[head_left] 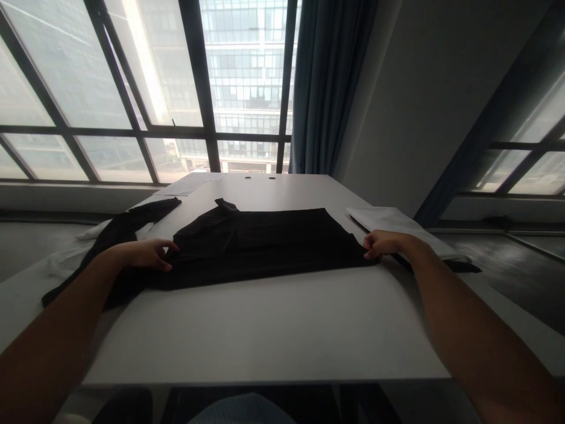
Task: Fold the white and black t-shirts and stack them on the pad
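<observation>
A black shirt (pixel 273 238) lies folded lengthwise on the white table (pixel 265 335), with its long near edge running from side to side. A small corner of its cloth sticks up at the far left. At the shirt's left end, my left hand (pixel 150 254) holds the cloth between thumb and fingers. My right hand (pixel 382 242) pinches the near right corner, fingers closed on the fabric. Beneath and beside my left forearm is another dark piece of clothing (pixel 128 227), partly hidden by the arm.
White cloth (pixel 66 256) lies at the table's left side. A folded white item (pixel 388 218) with dark cloth under it sits to the right, partly behind my right arm. Papers (pixel 189 184) lie at the far left. Windows and a blue curtain (pixel 326 88) stand beyond the table.
</observation>
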Demonstrator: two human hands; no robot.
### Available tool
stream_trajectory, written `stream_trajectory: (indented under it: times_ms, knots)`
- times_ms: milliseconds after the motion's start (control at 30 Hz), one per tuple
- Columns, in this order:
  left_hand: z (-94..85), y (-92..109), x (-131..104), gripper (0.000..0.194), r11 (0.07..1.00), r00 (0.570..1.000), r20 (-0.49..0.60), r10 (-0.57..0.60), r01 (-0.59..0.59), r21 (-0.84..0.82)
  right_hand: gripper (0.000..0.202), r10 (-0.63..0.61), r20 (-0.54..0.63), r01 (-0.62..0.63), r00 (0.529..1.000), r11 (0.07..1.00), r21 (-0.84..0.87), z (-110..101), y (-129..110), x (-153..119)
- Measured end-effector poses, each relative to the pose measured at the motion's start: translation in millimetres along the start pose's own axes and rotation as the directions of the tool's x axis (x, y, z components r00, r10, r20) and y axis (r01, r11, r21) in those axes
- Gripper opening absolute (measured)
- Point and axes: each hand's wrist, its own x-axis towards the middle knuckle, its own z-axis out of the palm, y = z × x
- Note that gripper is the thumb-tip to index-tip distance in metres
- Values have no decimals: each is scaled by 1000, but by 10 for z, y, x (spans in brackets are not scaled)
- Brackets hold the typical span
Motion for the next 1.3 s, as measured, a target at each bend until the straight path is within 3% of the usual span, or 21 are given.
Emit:
stream_trajectory:
  times_ms: [67, 167, 233, 300, 400, 500, 600, 867, 1033, 1100, 1133, 1200, 1300]
  knots:
    - [53, 150, 6, 86, 990, 988, -148, 33, -12, 139, 29, -29, -153, 16, 988, 996, -82, 5, -130, 9]
    - [310, 542, 11, 79, 948, 923, -330, 196, -92, 306, 33, -251, -395, 200, 884, 966, -166, 127, -474, 33]
    - [571, 815, 25, 77, 920, 916, -266, 301, -205, 335, 41, -410, -383, 366, 828, 912, -185, 309, -726, 74]
    - [816, 994, 64, 79, 910, 922, -214, 323, -240, 338, 55, -501, -304, 468, 810, 865, -179, 544, -926, 137]
    - [997, 1004, 188, 78, 910, 926, -200, 320, -242, 338, 68, -538, -239, 497, 808, 841, -215, 876, -1083, 237]
    - [931, 809, 362, 74, 901, 910, -217, 352, -266, 344, 72, -513, -240, 445, 824, 849, -287, 1057, -1122, 295]
    - [786, 599, 523, 73, 917, 911, -267, 315, -219, 334, 77, -445, -229, 363, 866, 874, -323, 1074, -1111, 309]
    - [609, 284, 686, 72, 954, 910, -396, 122, 4, 301, 86, -239, -234, 141, 942, 918, -370, 891, -858, 383]
    - [514, 143, 687, 73, 955, 919, -393, -17, 132, 267, 92, -107, -184, 31, 977, 928, -371, 751, -764, 369]
    - [502, 146, 643, 69, 942, 898, -434, -73, 205, 266, 90, -83, -158, 18, 984, 928, -372, 691, -762, 342]
    - [510, 177, 609, 66, 934, 879, -471, -68, 223, 281, 88, -73, -144, 13, 987, 927, -375, 664, -766, 328]
    - [552, 315, 533, 62, 922, 842, -537, 54, 165, 351, 83, -71, -130, 15, 989, 920, -391, 625, -785, 300]
    - [659, 682, 471, 56, 885, 825, -459, 330, -101, 454, 72, -179, -208, 78, 962, 905, -418, 632, -860, 262]
